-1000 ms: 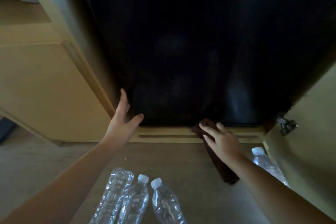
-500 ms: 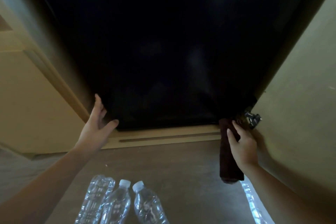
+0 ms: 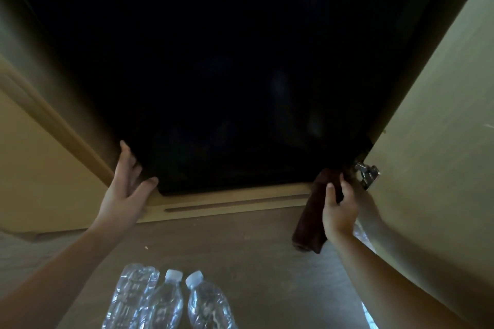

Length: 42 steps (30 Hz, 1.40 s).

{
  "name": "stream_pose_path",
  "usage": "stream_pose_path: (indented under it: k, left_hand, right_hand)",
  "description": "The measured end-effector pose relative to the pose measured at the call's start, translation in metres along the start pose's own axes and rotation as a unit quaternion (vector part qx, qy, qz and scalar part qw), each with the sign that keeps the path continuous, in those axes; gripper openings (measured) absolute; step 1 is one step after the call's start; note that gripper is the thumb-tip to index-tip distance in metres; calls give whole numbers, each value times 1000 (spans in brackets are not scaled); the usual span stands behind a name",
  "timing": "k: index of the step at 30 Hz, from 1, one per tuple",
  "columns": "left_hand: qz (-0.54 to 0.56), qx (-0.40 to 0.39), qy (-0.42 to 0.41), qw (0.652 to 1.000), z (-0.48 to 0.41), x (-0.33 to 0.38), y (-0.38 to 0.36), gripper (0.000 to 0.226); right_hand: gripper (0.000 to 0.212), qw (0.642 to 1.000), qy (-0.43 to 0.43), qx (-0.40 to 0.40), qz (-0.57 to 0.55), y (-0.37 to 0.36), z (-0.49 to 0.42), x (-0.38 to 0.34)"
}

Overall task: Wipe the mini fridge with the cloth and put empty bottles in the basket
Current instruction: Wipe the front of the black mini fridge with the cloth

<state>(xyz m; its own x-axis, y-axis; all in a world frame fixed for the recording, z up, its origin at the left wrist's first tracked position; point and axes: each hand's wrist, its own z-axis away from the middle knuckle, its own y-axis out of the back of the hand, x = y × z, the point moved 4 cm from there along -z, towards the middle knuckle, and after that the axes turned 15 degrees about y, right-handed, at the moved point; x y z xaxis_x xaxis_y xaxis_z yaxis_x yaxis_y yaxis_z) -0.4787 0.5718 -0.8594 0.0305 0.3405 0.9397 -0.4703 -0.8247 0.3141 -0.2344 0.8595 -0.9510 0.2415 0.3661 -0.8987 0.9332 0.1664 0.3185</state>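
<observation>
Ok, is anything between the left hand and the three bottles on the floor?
Nothing visible. The left hand rests on the lower left corner of the mini fridge, and only bare floor lies between it and the three bottles lying side by side below. The basket is not in view, so that path cannot be judged.

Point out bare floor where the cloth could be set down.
Free: brown floor between left hand, three clear plastic bottles and dark brown cloth. Crowded: around the right hand, with cloth, another bottle and the wooden door.
</observation>
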Motion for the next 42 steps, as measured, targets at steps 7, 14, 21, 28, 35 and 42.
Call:
stream_pose_path:
  k: [7,14,21,28,35,42]
  left_hand:
    - [1,-13,2,1000,2,3,1,80]
    - [-16,-12,12,1000,3,5,3,77]
    - [-20,-25,12,999,7,8,3,74]
    - [-51,-36,15,998,9,9,8,71]
    - [-44,-63,32,997,14,18,14,67]
    - [-35,-76,40,996,17,23,12,68]
  right_hand:
    - [39,993,112,12,-31,17,-13,-37]
    - [41,994,101,-2,-39,-4,-6,-35]
    - [41,995,93,-14,16,-12,1,-28]
    - [41,995,73,-47,-43,-74,48,-70]
    - [42,989,96,-98,-46,-126,92,-104]
    - [43,947,204,-245,-30,-139,103,-133]
